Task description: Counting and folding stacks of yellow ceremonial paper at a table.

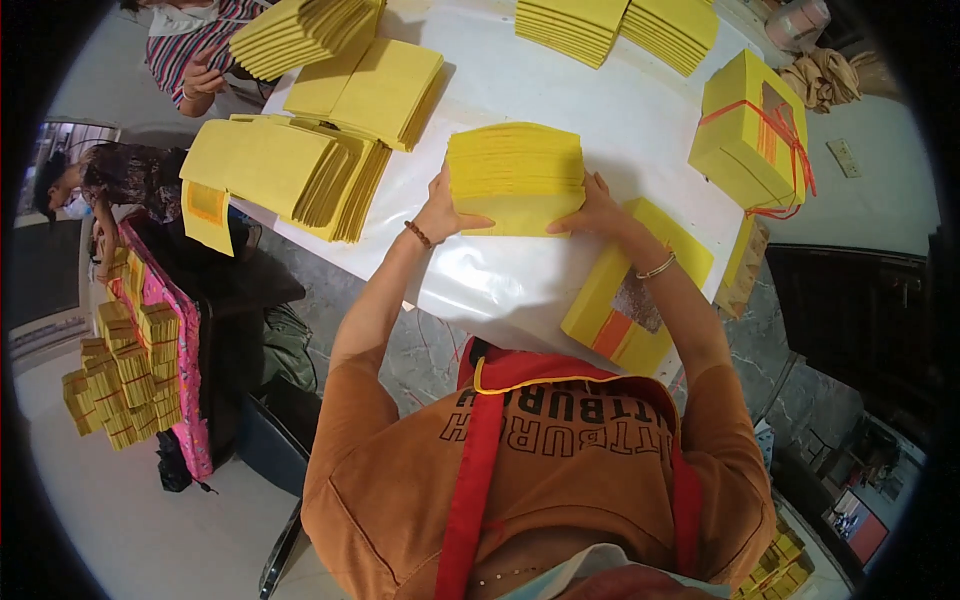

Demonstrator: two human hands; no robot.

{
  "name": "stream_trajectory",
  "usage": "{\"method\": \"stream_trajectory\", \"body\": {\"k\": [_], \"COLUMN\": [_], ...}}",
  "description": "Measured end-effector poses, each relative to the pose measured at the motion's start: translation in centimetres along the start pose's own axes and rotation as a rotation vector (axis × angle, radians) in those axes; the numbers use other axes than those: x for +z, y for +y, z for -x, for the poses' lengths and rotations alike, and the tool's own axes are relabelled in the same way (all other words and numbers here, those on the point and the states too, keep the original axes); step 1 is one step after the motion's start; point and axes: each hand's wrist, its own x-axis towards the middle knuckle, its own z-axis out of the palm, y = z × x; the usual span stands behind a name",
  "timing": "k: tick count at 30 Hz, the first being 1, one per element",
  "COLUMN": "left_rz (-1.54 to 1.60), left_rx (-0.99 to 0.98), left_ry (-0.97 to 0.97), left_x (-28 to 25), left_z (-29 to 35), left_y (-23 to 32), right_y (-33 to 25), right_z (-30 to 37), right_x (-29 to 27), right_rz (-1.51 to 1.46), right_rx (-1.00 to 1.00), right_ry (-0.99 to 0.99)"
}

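You gripped a thick yellow paper stack point(515, 165) between your left hand point(444, 212) and right hand point(598, 210), one at each side; it was over the middle of the white desk point(480, 90); yellow piles point(265, 160) lay along the desk's left side; a ribbon-tied yellow box point(730, 150) stood at its right edge; a flatter box point(612, 278) lay at its near right corner

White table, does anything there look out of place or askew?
Yes: at the left, an orange-panelled yellow sheet juts past the edge of the white table, out of line with the yellow paper stack beside it.
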Motion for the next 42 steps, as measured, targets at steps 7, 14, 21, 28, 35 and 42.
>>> {"method": "stream_trajectory", "body": {"k": [7, 14, 21, 28, 35, 42], "left_rz": [-0.154, 0.055, -0.075, 0.372, 0.743, 0.589], "left_rx": [0.037, -0.029, -0.163, -0.107, -0.119, 0.064], "left_ry": [0.031, 0.15, -0.096, 0.039, 0.042, 0.214], "left_x": [0.3, 0.2, -0.4, -4.3, -4.7, -3.3], "left_z": [0.8, 0.7, 0.5, -0.5, -0.9, -0.6], "left_y": [0.4, 3.4, 0.4, 8.5, 13.7, 16.4], "right_y": [-0.7, 0.8, -3.2, -4.8, -3.8, -4.0], "right_z": [0.3, 0.5, -0.2, 1.8, 3.9, 5.1], "right_x": [-1.0, -1.1, -2.3, -2.7, -0.3, 1.8], "right_rz": [-0.098, -0.292, -0.481, -1.359, -2.126, -2.238], "right_rx": [-0.012, -0.191, -0.18, 0.108, -0.158, -0.224], "right_ry": [-0.034, 0.108, 0.025, 0.117, -0.272, -0.299]}}
